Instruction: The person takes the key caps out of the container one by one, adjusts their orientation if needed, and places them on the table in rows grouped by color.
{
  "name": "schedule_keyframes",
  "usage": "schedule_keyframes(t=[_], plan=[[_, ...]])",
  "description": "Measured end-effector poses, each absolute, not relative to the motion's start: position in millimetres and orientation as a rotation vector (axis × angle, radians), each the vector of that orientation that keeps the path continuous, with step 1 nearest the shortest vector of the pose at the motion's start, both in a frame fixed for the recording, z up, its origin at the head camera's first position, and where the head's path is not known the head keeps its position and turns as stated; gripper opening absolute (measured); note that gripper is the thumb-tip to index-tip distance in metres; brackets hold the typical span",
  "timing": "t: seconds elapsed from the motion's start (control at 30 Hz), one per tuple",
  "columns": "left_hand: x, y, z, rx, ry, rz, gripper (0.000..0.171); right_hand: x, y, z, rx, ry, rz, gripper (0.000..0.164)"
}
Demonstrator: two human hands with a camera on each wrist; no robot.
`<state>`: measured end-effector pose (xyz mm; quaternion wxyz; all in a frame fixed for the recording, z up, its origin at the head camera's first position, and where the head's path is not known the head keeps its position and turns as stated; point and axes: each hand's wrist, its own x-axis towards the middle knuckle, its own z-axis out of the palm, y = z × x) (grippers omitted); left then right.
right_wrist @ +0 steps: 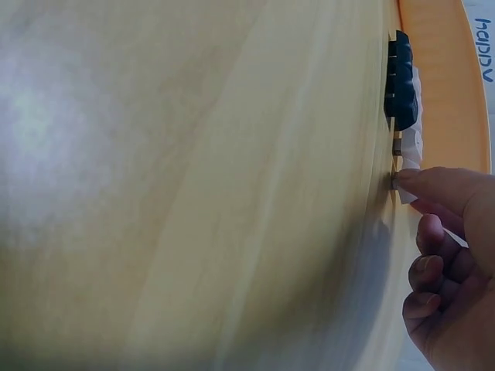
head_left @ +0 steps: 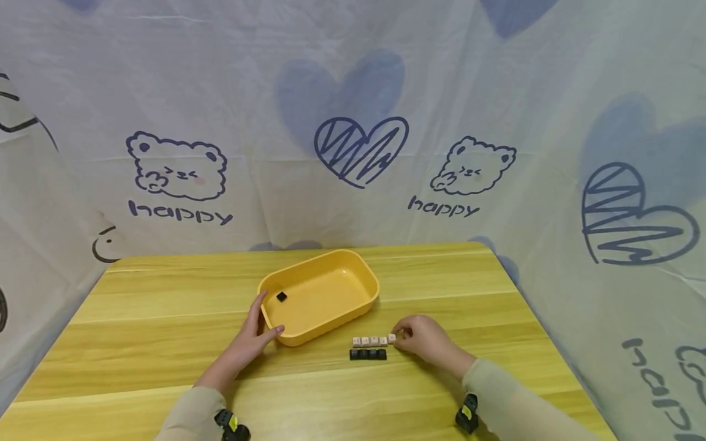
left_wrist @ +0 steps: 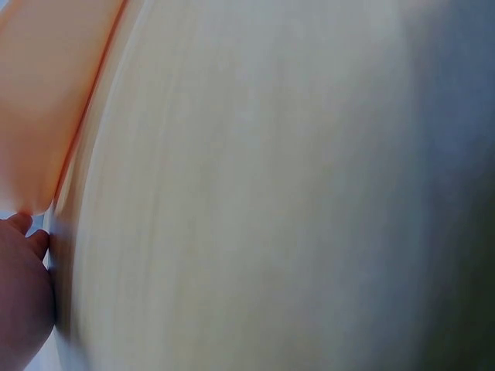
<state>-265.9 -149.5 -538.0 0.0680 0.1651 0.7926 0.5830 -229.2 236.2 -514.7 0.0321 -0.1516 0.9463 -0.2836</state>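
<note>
In the head view my left hand [head_left: 245, 346] holds the near left end of a yellow plastic tray [head_left: 344, 317], its thumb and fingers at the rim. A single black keycap [head_left: 282, 296] lies inside the tray at that end. My right hand [head_left: 427, 340] pinches a white keycap [head_left: 392, 338] between thumb and index finger, at the right end of a row of white keycaps [head_left: 365, 342]. Just nearer lies a row of black keycaps [head_left: 368, 354]. The right wrist view shows the thumb [right_wrist: 433, 184] on the white keycap, the other fingers curled.
Everything lies on a wood-grain table [head_left: 165, 318]. Behind it and at the sides hangs a pale cloth [head_left: 265, 184] printed with hearts and bears. The tray stands left of and beyond the keycap rows.
</note>
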Motion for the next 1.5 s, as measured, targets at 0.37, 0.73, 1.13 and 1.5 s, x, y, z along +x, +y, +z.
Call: schedule_keyframes(t=[0.37,0.73,1.13,1.5], plan=[[-266.8,-151.0,-538.1,0.499,2.382,1.762,0.090,-229.9,235.5,-513.4,-0.491,2.910,-0.838,0.013],[-268.5,-151.6,-539.0,0.486,2.409,1.738,0.090,-229.4,232.7,-511.5,-0.515,2.913,-0.847,0.013],[-267.5,-152.2,-538.4,0.477,2.417,1.733,0.090,-235.9,218.8,-488.1,-0.480,2.839,-1.029,0.021],[-266.2,-150.7,-536.6,0.472,2.413,1.729,0.090,-253.2,176.0,-456.2,-0.581,2.790,-1.196,0.018]])
